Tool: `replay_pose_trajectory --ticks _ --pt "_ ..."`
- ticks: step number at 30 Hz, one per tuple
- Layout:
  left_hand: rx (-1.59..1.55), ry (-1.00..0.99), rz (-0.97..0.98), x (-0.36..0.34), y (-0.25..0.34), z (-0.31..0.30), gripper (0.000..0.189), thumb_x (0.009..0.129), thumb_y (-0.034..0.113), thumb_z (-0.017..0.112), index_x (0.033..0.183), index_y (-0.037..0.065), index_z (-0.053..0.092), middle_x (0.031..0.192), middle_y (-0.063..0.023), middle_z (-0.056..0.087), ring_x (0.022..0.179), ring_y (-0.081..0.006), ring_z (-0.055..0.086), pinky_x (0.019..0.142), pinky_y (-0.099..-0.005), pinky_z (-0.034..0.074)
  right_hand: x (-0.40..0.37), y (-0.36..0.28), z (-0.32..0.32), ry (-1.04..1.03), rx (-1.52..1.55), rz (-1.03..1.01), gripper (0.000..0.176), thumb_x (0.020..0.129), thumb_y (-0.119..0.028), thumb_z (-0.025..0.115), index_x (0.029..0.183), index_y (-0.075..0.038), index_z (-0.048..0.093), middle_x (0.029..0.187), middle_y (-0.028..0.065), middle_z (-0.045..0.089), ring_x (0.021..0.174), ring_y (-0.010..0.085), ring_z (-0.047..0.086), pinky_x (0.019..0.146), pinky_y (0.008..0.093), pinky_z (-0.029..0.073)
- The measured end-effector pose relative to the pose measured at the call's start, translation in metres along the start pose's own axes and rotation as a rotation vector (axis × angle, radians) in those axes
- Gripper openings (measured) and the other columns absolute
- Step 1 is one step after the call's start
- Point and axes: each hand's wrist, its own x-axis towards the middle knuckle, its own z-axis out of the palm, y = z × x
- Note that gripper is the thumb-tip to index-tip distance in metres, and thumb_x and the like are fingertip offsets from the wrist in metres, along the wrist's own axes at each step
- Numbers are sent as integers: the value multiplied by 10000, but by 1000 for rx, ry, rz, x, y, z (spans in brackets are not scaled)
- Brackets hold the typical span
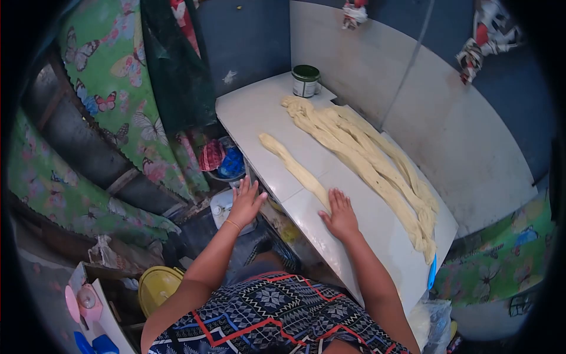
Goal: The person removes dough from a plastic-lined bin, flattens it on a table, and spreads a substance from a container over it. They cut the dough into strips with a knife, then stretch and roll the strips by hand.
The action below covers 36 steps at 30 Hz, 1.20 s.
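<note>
A single long strip of pale yellow dough (295,169) lies along the white tabletop (247,115). My right hand (342,217) rests flat on its near end, fingers stretched out and holding nothing. Off the table's left edge, my left hand (246,202) hovers in the air, empty, with its fingers spread. Several thick, folded ropes of dough (367,156) lie side by side to the right of the strip. Part of the strip's near end is hidden under my right hand.
A tub with a dark green lid (305,81) stands at the table's far end. The blue handle (433,272) of some tool sticks out at the right edge. Left of the table are a basin (226,171) with cloths, a white jug (221,206) and a yellow lid (158,289).
</note>
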Motion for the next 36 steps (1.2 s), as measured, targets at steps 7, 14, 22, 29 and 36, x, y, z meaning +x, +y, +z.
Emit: replay_pose_trajectory --ticks 7,14,22,29,36 --pt "-59 -62 22 36 -41 -18 670 920 527 422 1383 44 396 1510 -229 160 1412 -374 112 1125 -485 67 120 -49 22 9 -87 -160 755 911 -528 411 1468 -72 183 1504 196 205 1405 317 179 1138 465 120" --pt "-54 51 217 149 -62 -34 685 819 367 649 1388 89 388 1479 -213 257 1388 -390 191 1120 -490 159 214 -101 32 30 -94 -325 757 897 -546 418 1471 -102 201 1524 170 166 1415 304 153 1140 475 98" --pt "5 -336 712 267 -57 -44 409 689 250 729 1052 98 619 1009 -72 577 1041 -267 521 916 -397 388 234 -106 38 -89 -31 -307 650 913 -431 456 1448 -108 277 1505 128 253 1400 276 216 1136 503 91" --pt "-31 -133 682 295 -99 -61 240 718 123 679 957 113 673 985 -37 577 974 -239 553 887 -356 375 237 -113 32 -130 -48 -241 654 900 -399 493 1445 -107 278 1498 109 274 1388 260 251 1136 493 129" --pt "-1019 109 238 287 -141 -30 372 877 60 541 1239 1 481 1215 -93 478 1109 -213 517 974 -331 407 301 -146 44 -123 110 -272 773 846 -470 547 1432 -53 264 1459 203 298 1380 320 247 1131 487 154"
